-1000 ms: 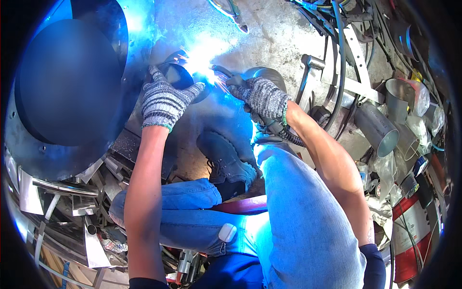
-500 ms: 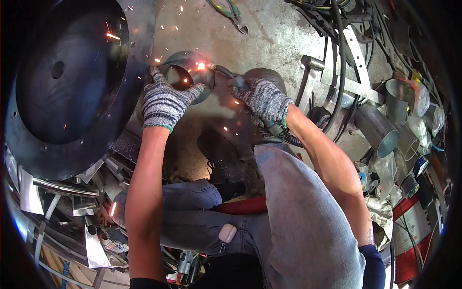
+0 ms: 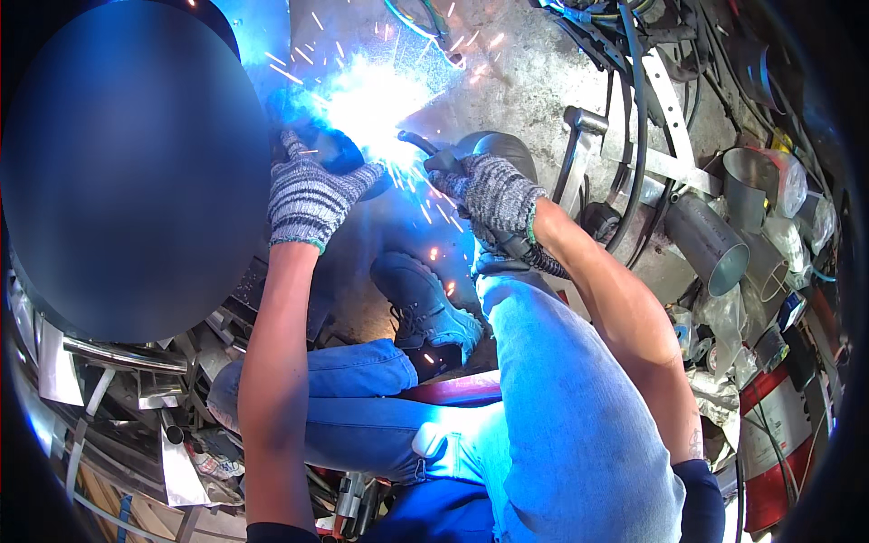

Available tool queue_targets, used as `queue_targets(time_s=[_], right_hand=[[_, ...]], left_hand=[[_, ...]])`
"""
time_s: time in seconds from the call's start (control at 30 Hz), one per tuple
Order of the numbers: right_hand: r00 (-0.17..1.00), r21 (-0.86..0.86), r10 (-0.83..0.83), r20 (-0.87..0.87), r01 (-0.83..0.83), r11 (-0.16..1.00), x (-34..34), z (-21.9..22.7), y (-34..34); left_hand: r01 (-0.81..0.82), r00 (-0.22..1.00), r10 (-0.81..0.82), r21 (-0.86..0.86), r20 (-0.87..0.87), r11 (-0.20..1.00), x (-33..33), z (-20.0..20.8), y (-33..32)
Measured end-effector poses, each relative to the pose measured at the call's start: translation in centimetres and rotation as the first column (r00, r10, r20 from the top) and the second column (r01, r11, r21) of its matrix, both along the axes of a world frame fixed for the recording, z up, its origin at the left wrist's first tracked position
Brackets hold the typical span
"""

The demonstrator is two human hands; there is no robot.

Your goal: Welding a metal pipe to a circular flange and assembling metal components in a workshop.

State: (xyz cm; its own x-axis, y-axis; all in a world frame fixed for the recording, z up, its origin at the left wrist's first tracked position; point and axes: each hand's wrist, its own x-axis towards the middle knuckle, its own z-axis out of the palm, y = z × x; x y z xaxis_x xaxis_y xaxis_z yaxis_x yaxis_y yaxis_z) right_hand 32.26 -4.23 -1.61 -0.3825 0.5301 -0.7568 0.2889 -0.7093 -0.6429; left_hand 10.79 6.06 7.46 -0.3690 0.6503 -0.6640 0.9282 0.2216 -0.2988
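Note:
My left hand [image 3: 314, 197], in a grey striped knit glove, is closed with thumb and fingers around the near side of a round steel piece [image 3: 331, 152], mostly lost in glare. In my right hand [image 3: 500, 192], gloved alike, is a welding torch [image 3: 418, 142], its curved neck pointing left at the piece. A blue-white arc [image 3: 371, 101] burns at its tip and throws sparks and smoke. The torch's ribbed cable [image 3: 543, 261] runs back under my right wrist. At far left a large, blurred dark oval [image 3: 136, 172] hides what lies behind it.
Green-handled pliers [image 3: 439, 34] lie on the floor beyond the arc. My boots [image 3: 421, 299] are close below it. To the right are a T-shaped steel piece [image 3: 584, 145], black cables [image 3: 639, 136], a perforated bar [image 3: 668, 109] and steel tubes [image 3: 711, 244]. Metal scraps [image 3: 179, 466] crowd the lower left.
The small red glow at the torch tip has become a bright arc with more sparks. A blurred dark oval now covers the large holed steel disc at left. Both hands have stayed nearly still.

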Motion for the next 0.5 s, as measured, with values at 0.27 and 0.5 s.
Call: queue_targets(time_s=[0.27, 0.5], right_hand=[[0.994, 0.08, 0.052, 0.099, -0.06, 0.995, 0.4, 0.0, 0.1], [0.999, 0.024, 0.031, 0.005, -0.032, 0.999, 0.3, -1.3, -0.6]], left_hand=[[0.045, 0.998, -0.044, 0.021, -0.039, 0.999, 0.0, -0.3, -0.1], [0.077, 0.992, -0.08, 0.033, 0.096, 0.996, -0.7, -0.3, 0.2]])
